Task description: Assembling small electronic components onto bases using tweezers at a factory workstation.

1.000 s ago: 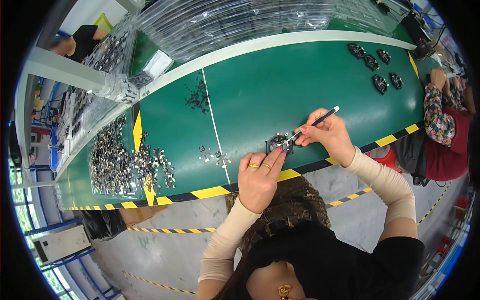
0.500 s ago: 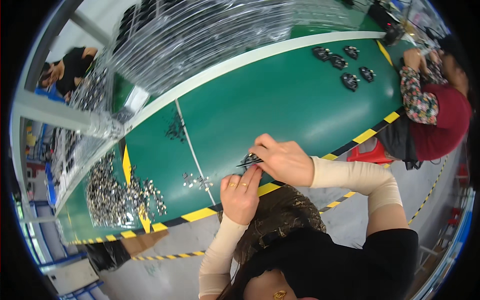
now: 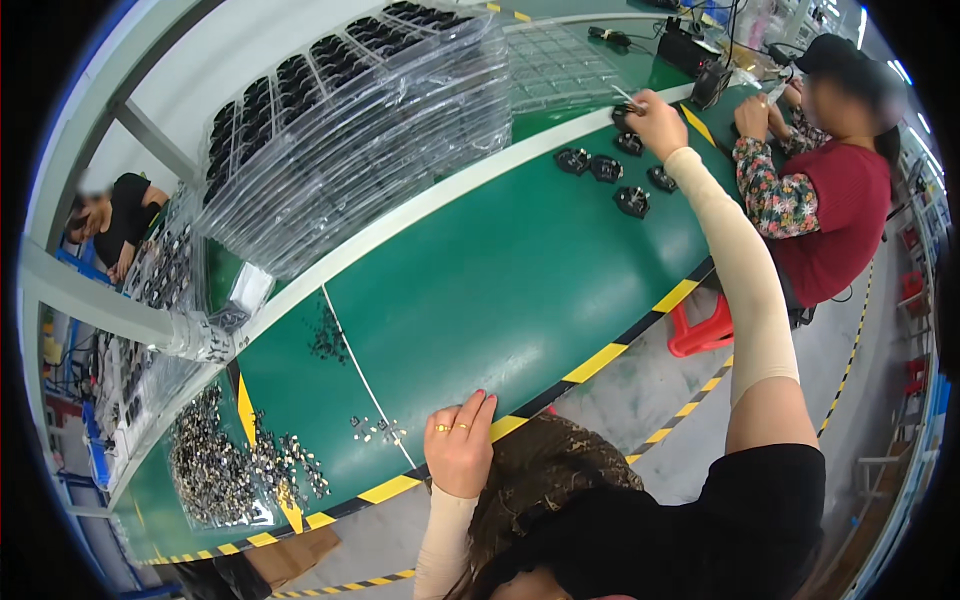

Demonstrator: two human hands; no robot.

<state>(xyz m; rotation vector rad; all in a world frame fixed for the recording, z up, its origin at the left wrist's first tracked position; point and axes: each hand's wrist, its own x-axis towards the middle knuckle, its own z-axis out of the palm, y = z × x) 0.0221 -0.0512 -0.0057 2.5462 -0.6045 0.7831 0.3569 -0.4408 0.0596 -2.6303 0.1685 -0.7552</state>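
My right hand [image 3: 656, 124] is stretched far out to the back right of the green table. Its fingers are closed on a small black part [image 3: 622, 118], partly covered by them. A thin pale stick-like thing [image 3: 622, 93] juts out past the fingertips; its kind is unclear. Several similar black molded parts with small metal bits lie beside and below that hand, among them one black part [image 3: 631, 201]. My left hand [image 3: 460, 445] rests on the table's near edge, fingers extended side by side, with nothing visible in it. Its thumb is hidden.
Small metal pieces [image 3: 215, 460] are heaped at the left, with a few loose metal pieces [image 3: 375, 431] near my left hand. Tiny black bits [image 3: 327, 335] lie farther back. Stacked clear trays [image 3: 350, 150] stand behind the white rail [image 3: 430, 195]. A co-worker [image 3: 820, 210] sits at right.
My right hand has moved from beside my left hand to the far right, carrying the black part. The left hand has stayed near the table edge. The whole view has shifted.
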